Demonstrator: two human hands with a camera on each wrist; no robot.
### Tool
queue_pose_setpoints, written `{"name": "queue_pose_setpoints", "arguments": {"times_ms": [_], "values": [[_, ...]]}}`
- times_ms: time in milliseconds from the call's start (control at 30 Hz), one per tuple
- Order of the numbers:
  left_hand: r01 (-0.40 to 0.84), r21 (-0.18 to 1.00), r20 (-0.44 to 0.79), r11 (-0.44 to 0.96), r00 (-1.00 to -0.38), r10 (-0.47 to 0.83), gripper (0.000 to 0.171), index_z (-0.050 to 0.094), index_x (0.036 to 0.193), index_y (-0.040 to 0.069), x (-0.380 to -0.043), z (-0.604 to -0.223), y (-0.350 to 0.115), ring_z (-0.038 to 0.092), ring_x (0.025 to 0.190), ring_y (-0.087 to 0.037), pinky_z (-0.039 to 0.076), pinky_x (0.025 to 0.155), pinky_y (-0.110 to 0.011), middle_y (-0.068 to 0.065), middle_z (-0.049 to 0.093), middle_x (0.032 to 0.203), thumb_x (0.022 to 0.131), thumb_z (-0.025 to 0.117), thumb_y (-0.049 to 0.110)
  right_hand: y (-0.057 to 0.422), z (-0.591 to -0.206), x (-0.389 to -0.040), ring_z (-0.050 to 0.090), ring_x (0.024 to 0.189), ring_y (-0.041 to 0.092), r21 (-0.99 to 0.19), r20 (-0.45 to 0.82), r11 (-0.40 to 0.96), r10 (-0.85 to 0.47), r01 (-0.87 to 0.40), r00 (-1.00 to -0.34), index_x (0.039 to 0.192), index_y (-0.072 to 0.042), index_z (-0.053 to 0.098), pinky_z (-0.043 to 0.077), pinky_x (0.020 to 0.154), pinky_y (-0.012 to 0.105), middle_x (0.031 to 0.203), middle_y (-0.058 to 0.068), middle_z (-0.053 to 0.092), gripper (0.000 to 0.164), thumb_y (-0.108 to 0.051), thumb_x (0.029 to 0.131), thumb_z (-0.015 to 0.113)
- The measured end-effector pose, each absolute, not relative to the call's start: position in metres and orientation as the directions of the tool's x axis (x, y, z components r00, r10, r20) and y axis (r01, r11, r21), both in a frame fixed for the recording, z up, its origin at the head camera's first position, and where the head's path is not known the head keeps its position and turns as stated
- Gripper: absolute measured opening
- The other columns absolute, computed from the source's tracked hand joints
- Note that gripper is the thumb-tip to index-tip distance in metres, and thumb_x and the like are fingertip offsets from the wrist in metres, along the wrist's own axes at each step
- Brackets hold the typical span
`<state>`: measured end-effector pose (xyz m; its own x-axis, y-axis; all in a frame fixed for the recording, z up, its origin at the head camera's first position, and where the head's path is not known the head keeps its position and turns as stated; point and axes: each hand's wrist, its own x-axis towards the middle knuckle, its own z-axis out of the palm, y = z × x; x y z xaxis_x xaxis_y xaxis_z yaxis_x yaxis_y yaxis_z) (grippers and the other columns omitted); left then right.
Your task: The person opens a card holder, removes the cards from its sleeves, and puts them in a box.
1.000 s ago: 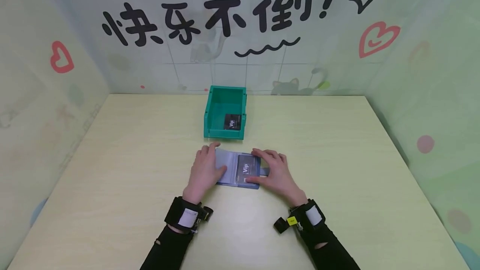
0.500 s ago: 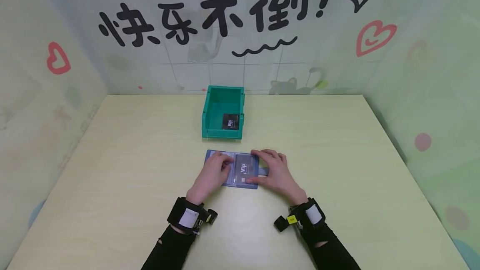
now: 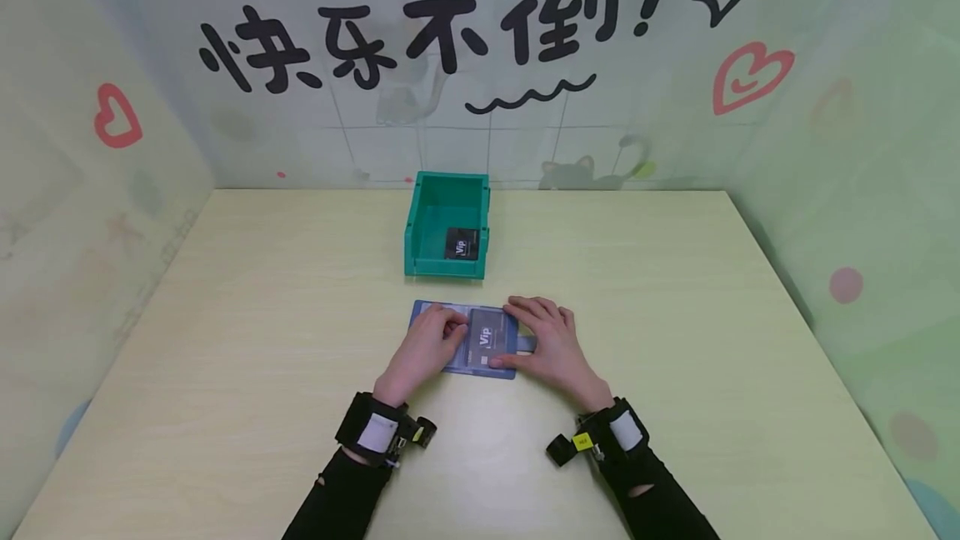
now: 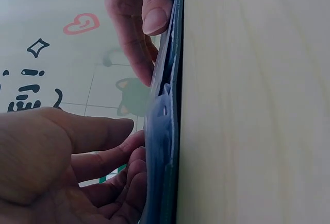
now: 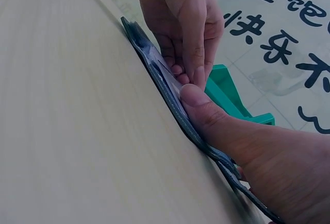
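Observation:
A blue card holder (image 3: 457,365) with clear sleeves lies spread on the table. A dark card printed "Vip" (image 3: 486,340) shows in its right half. My right hand (image 3: 553,342) holds the right half, the thumb on its near part and the forefinger at the far edge; a short strap (image 3: 527,343) sticks out beneath that hand. Over the left half is my left hand (image 3: 429,347), thumb and forefinger close together beside the card. In the left wrist view the left fingers (image 4: 135,177) meet the sleeves (image 4: 157,147); whether they pinch a sleeve cannot be made out.
Behind the card holder stands a green bin (image 3: 446,268), with another dark "Vip" card (image 3: 461,244) inside. The pale wooden table (image 3: 262,315) is bounded by printed cloth walls (image 3: 337,148) at the back and both sides.
My left hand has moved right, from the card holder's left edge to the middle beside the card, its fingers drawn together. The right hand stays at the right half.

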<state>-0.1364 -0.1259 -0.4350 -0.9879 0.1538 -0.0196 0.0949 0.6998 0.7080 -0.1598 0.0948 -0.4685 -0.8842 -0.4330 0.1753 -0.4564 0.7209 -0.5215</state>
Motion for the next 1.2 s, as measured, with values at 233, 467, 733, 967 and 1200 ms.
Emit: {"name": "queue_pose_setpoints", "arguments": {"times_ms": [233, 467, 733, 967, 1200], "values": [[0.089, 0.724, -0.012, 0.684, -0.990, 0.142, 0.015, 0.072, 0.103, -0.002, -0.1381, -0.4363, -0.1263, 0.056, 0.087, -0.020, 0.050, 0.080, -0.035, -0.012, 0.066, 0.098, 0.097, 0.064, 0.009, 0.0945, -0.4673, -0.1595, 0.043, 0.137, 0.031, -0.527, 0.170, 0.717, -0.436, -0.455, -0.884, 0.141, -0.014, 0.059, 0.027, 0.106, 0.055, 0.149, 0.007, 0.053, 0.084, -0.050, 0.071, 0.088], [0.087, 0.725, -0.007, 0.683, -0.991, 0.133, 0.015, 0.072, 0.097, 0.000, -0.1397, -0.4398, -0.1248, 0.054, 0.083, -0.018, 0.045, 0.074, -0.029, -0.009, 0.064, 0.090, 0.097, 0.065, 0.013, 0.0948, -0.4684, -0.1603, 0.042, 0.137, 0.032, -0.523, 0.159, 0.724, -0.436, -0.450, -0.886, 0.141, -0.014, 0.058, 0.027, 0.107, 0.056, 0.150, 0.007, 0.053, 0.084, -0.050, 0.072, 0.087], [0.084, 0.710, -0.022, 0.699, -0.990, 0.141, 0.017, 0.070, 0.087, 0.002, -0.1382, -0.4386, -0.1227, 0.048, 0.076, -0.017, 0.036, 0.066, -0.024, -0.006, 0.055, 0.078, 0.096, 0.068, 0.016, 0.0945, -0.4695, -0.1605, 0.041, 0.138, 0.033, -0.513, 0.160, 0.725, -0.445, -0.459, -0.881, 0.142, -0.015, 0.058, 0.027, 0.107, 0.056, 0.150, 0.007, 0.052, 0.083, -0.049, 0.072, 0.087], [0.041, 0.727, -0.068, 0.686, -0.989, 0.130, 0.016, 0.070, 0.091, 0.000, -0.1386, -0.4344, -0.1239, 0.049, 0.076, -0.018, 0.036, 0.065, -0.025, -0.007, 0.055, 0.079, 0.096, 0.068, 0.015, 0.0947, -0.4675, -0.1608, 0.039, 0.138, 0.033, -0.510, 0.144, 0.727, -0.455, -0.460, -0.879, 0.143, -0.016, 0.057, 0.027, 0.107, 0.056, 0.152, 0.006, 0.051, 0.083, -0.049, 0.073, 0.087], [0.008, 0.748, -0.093, 0.663, -0.989, 0.117, 0.015, 0.070, 0.090, 0.000, -0.1396, -0.4344, -0.1286, 0.050, 0.072, -0.017, 0.038, 0.061, -0.024, -0.007, 0.058, 0.078, 0.095, 0.069, 0.014, 0.0948, -0.4669, -0.1620, 0.037, 0.139, 0.033, -0.503, 0.131, 0.731, -0.462, -0.460, -0.877, 0.144, -0.017, 0.056, 0.027, 0.106, 0.057, 0.153, 0.005, 0.049, 0.083, -0.050, 0.074, 0.085]]}}
